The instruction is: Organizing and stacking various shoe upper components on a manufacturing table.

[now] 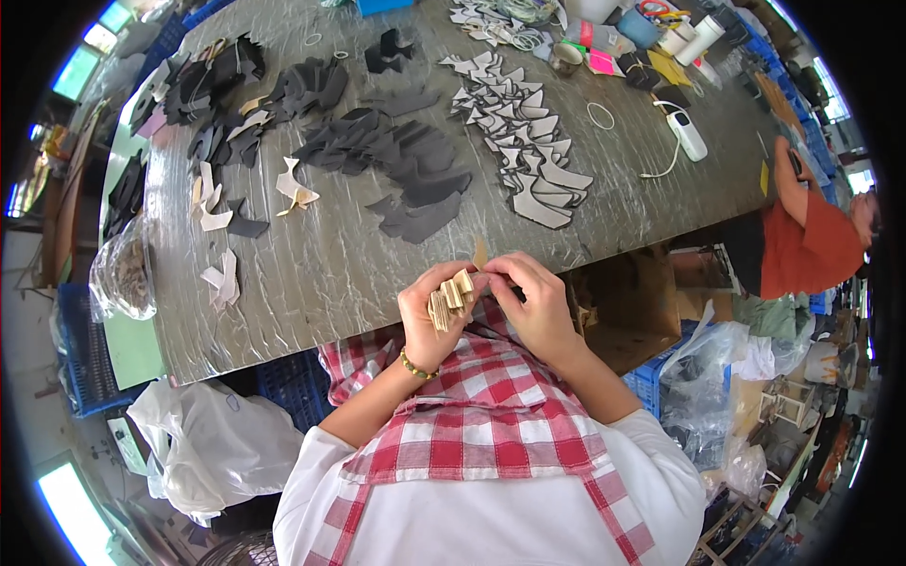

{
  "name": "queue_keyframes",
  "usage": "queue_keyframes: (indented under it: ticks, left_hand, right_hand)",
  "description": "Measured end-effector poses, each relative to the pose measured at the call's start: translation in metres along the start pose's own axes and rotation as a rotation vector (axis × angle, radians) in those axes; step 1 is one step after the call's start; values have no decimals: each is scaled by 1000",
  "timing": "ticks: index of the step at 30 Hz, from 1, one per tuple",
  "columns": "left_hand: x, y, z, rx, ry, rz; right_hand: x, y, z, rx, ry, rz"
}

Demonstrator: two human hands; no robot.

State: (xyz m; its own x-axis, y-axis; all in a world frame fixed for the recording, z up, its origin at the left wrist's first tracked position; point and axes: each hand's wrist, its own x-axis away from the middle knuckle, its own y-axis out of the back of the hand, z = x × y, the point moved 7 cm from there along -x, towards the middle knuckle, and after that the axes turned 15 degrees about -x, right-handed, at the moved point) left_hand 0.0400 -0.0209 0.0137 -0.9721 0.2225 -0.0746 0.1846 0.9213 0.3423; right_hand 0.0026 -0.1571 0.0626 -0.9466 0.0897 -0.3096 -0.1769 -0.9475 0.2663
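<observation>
My left hand (424,325) is closed round a bundle of cream-coloured cut pieces (450,301), their layered edges facing up. Close beside it, my right hand (534,298) pinches at a small tan piece (480,253) that sticks up between the fingertips of both hands. Both hands are at the table's near edge. Beyond them on the table (349,274) lie overlapping dark grey cut pieces (415,179). A long spread of light grey pieces with dark edges (528,141) lies farther right. Several cream pieces (295,186) are scattered on the left.
A white device with a cable (687,135) lies right of the light pieces. Tape, cups and a white bottle (700,40) crowd the far right corner. A clear bag (123,274) hangs at the left edge. Another person in a red top (812,245) is at the right.
</observation>
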Motion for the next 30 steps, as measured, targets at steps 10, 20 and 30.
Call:
queue_keyframes:
  ticks: [10,20,30]
  left_hand:
    - [1,4,-2,-117,-59,82]
    - [5,-21,18,172,254,378]
    - [1,-16,24,369,284,165]
  right_hand:
    - [10,-3,-16,-195,-158,43]
    - [38,22,-45,-546,-436,-185]
    - [141,193,-159,166,-580,-598]
